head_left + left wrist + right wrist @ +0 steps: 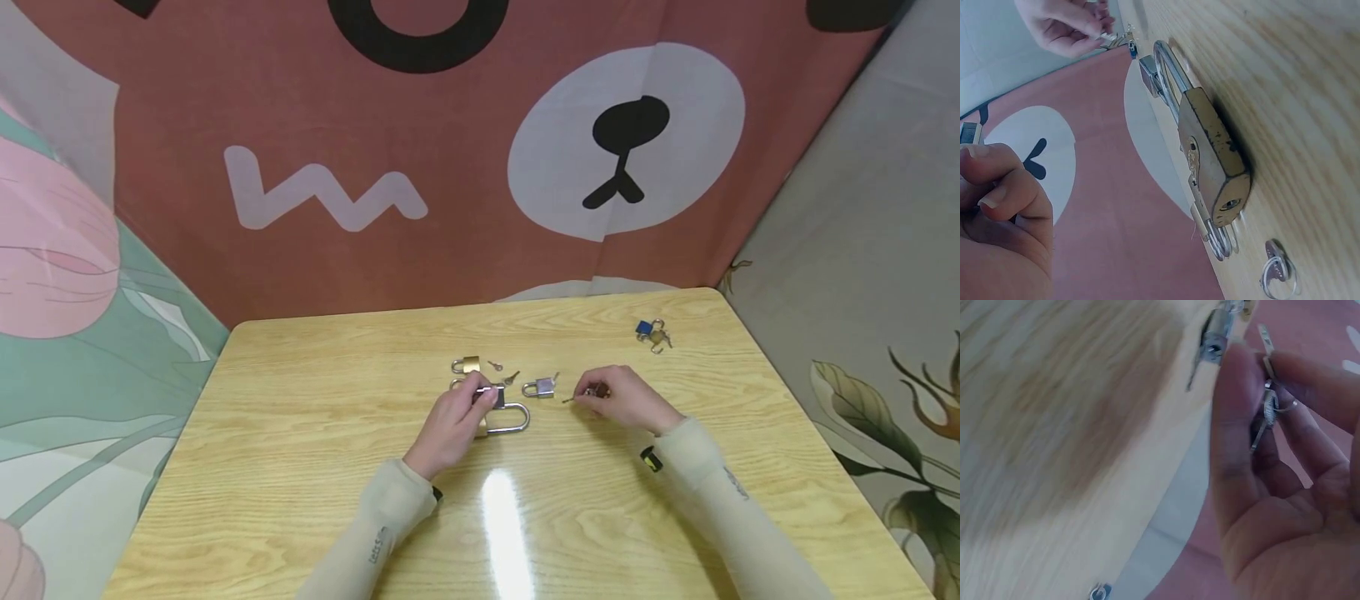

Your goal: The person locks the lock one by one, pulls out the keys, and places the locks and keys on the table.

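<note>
My left hand [448, 423] grips a small dark-and-silver padlock [498, 395] between thumb and fingers, above the table. Most of that lock's body is hidden by the fingers. Just beneath it lies a large brass padlock [1210, 156] with a long steel shackle, partly covered by the hand in the head view. Farther right, my right hand [628, 402] pinches a key [1265, 340] between thumb and index finger, its blade pointing out. More keys [1267, 412] on a ring hang inside that palm. Between the hands lies a silver padlock [542, 387] with a key in it.
Behind the left hand lie a small brass padlock [470, 364] and loose keys [512, 378]. At the back right sit a blue padlock [644, 329] and a round brass padlock [657, 337] with keys. The wooden table [315, 467] ends against a printed curtain [375, 267].
</note>
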`<move>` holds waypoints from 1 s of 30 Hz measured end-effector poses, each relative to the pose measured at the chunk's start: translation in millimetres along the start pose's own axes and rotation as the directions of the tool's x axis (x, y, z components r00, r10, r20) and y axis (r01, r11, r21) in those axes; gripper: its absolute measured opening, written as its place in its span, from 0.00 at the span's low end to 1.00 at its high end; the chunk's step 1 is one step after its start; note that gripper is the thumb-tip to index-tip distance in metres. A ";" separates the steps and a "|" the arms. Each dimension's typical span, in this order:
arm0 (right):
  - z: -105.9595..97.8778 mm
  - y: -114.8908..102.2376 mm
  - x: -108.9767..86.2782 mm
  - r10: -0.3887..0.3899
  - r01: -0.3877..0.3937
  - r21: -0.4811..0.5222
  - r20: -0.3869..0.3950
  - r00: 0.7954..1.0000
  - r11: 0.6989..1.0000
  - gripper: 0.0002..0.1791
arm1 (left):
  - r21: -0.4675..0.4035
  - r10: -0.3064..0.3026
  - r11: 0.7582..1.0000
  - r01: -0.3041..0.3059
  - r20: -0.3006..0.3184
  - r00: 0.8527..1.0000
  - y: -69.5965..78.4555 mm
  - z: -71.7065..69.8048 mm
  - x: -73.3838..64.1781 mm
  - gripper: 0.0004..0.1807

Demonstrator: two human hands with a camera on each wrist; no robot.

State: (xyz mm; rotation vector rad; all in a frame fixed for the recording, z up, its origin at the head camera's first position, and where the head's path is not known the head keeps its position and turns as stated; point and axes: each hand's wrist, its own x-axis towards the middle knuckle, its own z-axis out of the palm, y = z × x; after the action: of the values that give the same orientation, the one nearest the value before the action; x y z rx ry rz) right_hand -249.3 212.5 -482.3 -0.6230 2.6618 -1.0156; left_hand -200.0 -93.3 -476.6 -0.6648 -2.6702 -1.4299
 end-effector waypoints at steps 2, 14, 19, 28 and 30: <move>0.6 3.7 -0.8 0.014 -0.014 -0.029 0.007 1.000 0.999 0.03 | -0.004 0.001 1.000 -0.001 0.010 1.000 0.1 0.2 -0.7 0.12; 3.8 14.1 -1.8 0.037 -0.037 -0.104 -0.005 0.999 0.994 0.08 | -0.002 -0.001 1.000 0.001 0.030 1.000 -0.7 2.3 -1.0 0.10; 2.9 13.7 -1.2 0.043 -0.045 -0.114 -0.017 0.999 0.992 0.10 | -0.001 0.006 1.000 -0.006 0.027 1.000 -1.2 2.8 -1.2 0.10; 4.8 -1.9 -4.1 -0.062 0.026 -0.261 -0.128 0.990 0.965 0.09 | 0.001 0.013 1.000 -0.013 0.037 0.999 -1.3 6.1 -1.3 0.11; 6.2 -10.0 -4.0 -0.134 0.090 -0.261 -0.157 0.978 0.961 0.09 | 0.005 0.017 1.000 -0.017 0.039 0.999 -0.5 6.6 -1.4 0.11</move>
State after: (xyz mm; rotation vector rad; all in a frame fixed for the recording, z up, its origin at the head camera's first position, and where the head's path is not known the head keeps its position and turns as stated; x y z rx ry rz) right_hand -240.5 204.1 -479.9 -0.7774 2.9697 -0.7959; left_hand -197.9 -88.8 -481.1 -0.7208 -2.6890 -1.4204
